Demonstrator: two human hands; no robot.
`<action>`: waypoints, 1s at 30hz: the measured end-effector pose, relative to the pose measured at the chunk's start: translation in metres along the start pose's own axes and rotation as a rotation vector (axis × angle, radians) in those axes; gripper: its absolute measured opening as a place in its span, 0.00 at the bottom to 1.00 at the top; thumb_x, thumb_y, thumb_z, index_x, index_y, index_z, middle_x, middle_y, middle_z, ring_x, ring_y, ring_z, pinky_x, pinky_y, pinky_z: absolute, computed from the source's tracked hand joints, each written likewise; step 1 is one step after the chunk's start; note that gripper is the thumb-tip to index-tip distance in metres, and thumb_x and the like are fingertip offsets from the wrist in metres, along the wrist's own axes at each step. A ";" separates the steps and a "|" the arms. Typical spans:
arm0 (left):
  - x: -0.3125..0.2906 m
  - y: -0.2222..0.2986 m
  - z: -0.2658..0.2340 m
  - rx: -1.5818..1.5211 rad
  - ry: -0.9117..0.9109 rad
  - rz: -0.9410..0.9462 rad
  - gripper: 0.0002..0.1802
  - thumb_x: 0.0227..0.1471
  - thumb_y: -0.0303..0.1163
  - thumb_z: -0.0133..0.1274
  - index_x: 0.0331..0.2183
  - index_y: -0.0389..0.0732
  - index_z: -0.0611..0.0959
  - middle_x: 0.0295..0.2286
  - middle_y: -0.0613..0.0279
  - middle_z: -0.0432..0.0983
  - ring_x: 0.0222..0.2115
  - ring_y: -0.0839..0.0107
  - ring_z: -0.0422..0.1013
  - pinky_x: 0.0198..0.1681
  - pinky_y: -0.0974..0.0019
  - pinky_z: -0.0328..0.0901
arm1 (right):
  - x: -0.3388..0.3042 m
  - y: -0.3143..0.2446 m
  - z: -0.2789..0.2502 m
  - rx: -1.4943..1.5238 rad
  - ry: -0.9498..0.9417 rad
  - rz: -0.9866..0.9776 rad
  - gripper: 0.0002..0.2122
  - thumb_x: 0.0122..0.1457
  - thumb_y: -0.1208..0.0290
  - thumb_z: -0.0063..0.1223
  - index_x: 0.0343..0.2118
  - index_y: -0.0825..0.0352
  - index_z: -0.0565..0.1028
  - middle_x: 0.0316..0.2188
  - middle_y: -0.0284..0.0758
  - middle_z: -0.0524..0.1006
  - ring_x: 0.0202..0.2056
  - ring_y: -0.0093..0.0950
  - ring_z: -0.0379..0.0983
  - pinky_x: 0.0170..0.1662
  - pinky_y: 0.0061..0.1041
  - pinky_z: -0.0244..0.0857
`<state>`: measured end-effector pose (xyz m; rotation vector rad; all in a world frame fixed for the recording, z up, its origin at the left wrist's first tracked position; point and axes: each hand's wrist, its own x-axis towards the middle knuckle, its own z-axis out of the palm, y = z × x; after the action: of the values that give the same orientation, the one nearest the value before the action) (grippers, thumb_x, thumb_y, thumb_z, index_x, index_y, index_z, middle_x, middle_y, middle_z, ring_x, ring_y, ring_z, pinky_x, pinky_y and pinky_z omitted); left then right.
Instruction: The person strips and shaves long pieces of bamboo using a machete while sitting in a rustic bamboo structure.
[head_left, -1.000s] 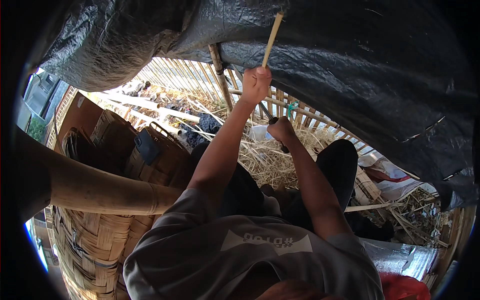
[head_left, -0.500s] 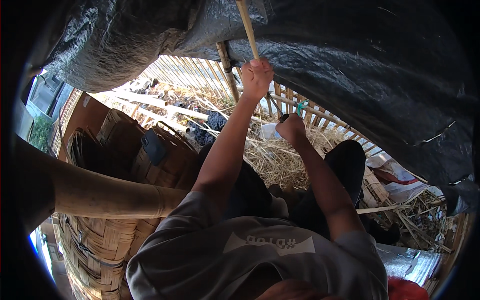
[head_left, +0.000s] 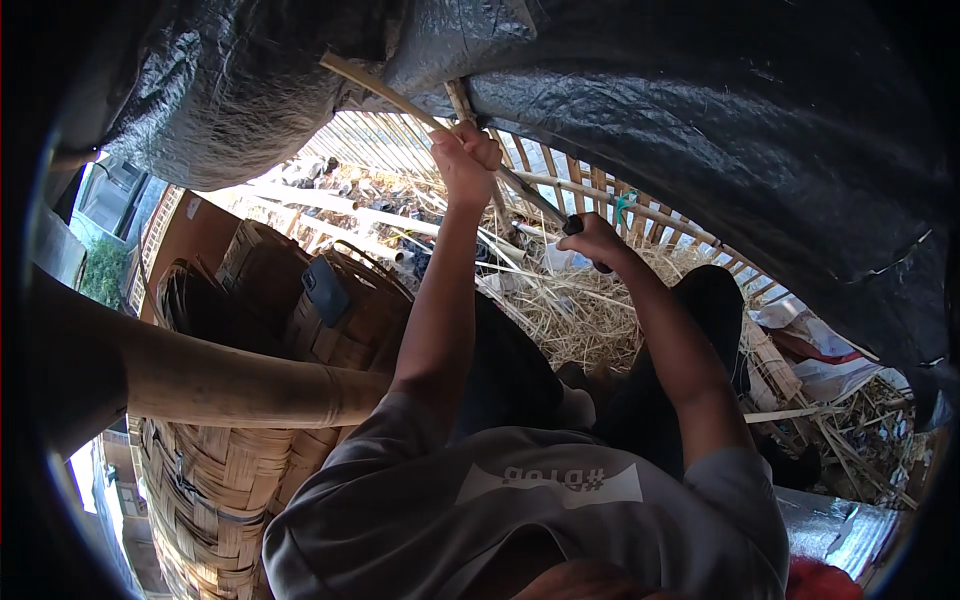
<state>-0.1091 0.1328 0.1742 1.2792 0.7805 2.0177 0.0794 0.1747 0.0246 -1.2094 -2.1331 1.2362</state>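
Note:
My left hand is closed around a pale bamboo strip, whose free end slants up and to the left in front of dark plastic sheeting. Lower and to the right, my right hand grips a knife by its black handle. The long narrow knife blade points up and left toward my left fist. Its tip lies close by that fist; whether it touches the strip cannot be made out. Below my hands, loose shavings and bamboo slivers cover the ground between my legs.
Woven bamboo baskets stand on my left, with a dark phone-like object on one. A thick bamboo pole crosses at the left. Black sheeting hangs low overhead and right. A slatted bamboo fence runs ahead.
The bamboo strip has swung from nearly upright to a leftward slant. My left hand moved left and slightly down. My right hand turned, and the knife blade now shows more plainly.

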 end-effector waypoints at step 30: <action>-0.064 0.015 -0.040 -0.118 -0.075 0.001 0.38 0.46 0.76 0.39 0.16 0.48 0.58 0.12 0.75 0.47 0.14 0.79 0.43 0.19 0.70 0.41 | -0.046 -0.061 0.032 0.599 -0.101 0.180 0.08 0.44 0.74 0.55 0.15 0.69 0.70 0.11 0.32 0.67 0.09 0.21 0.60 0.12 0.28 0.50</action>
<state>-0.1273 0.0691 0.1353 1.2797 0.6162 1.9742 0.0535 0.1055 0.0628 -1.0903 -1.5494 1.8717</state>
